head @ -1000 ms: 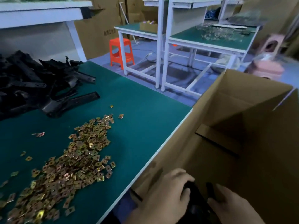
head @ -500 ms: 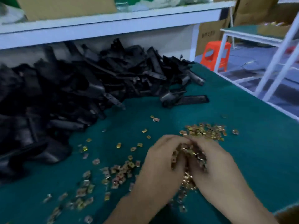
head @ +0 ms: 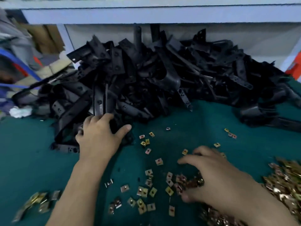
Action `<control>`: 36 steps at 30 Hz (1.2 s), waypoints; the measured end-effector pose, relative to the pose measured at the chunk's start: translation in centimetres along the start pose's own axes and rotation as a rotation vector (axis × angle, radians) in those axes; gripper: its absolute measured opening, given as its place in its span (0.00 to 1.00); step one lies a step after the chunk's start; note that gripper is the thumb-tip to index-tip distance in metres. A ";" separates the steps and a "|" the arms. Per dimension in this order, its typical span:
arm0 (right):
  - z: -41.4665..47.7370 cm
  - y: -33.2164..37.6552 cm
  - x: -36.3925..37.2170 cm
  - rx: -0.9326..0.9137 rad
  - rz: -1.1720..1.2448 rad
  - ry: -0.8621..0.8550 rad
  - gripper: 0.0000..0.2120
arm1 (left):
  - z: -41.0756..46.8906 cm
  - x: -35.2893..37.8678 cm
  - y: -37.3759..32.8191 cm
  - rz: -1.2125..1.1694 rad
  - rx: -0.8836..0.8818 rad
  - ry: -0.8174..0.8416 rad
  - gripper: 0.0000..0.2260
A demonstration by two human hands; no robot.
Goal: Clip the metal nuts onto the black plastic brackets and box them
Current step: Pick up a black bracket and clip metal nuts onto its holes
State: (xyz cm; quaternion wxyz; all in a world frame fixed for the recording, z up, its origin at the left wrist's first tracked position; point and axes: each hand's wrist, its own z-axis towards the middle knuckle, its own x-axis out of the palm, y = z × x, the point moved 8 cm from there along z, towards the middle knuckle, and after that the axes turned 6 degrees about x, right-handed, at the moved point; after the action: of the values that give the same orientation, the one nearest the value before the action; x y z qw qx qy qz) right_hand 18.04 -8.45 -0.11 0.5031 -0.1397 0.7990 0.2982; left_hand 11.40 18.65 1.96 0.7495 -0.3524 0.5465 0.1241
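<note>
The two hands have parted: half a second ago they were cupped together over a clump of nuts in the middle of the frame. Now the left hand [head: 99, 136] is up at centre left, on the near edge of the pile of black plastic brackets [head: 162, 75], which fills the upper middle of the frame below a white shelf [head: 146, 13]. Its fingers curl over the top of one bracket [head: 116, 125] and the thumb spreads out on the other side, so it grips that piece where it lies. The right hand [head: 216, 175] remains at lower right, fingers bent down like a claw round a clump of metal nuts [head: 193, 183]; I cannot tell whether the clump is lifted. More nuts lie scattered on the green table [head: 179, 118] between the forearms, and a thicker heap sits at the right edge.
</note>
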 end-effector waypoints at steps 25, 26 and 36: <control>0.9 -2.3 -2.2 -0.065 0.368 -0.401 0.10 | -5.4 -2.3 -7.1 -0.893 0.539 -0.574 0.12; 0.9 -2.2 -2.2 -0.067 0.359 -0.402 0.11 | -5.4 -2.7 -6.5 -0.940 0.502 -0.636 0.13; 1.0 -1.9 -2.1 -0.072 0.365 -0.469 0.09 | -2.6 -3.4 -2.5 -1.179 0.222 -0.656 0.11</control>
State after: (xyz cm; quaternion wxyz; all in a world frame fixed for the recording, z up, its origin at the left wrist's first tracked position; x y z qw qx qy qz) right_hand 20.69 -9.46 0.83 0.6069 0.0611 0.6616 0.4361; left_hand 9.68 15.76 5.64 0.8503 -0.4565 0.0175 -0.2613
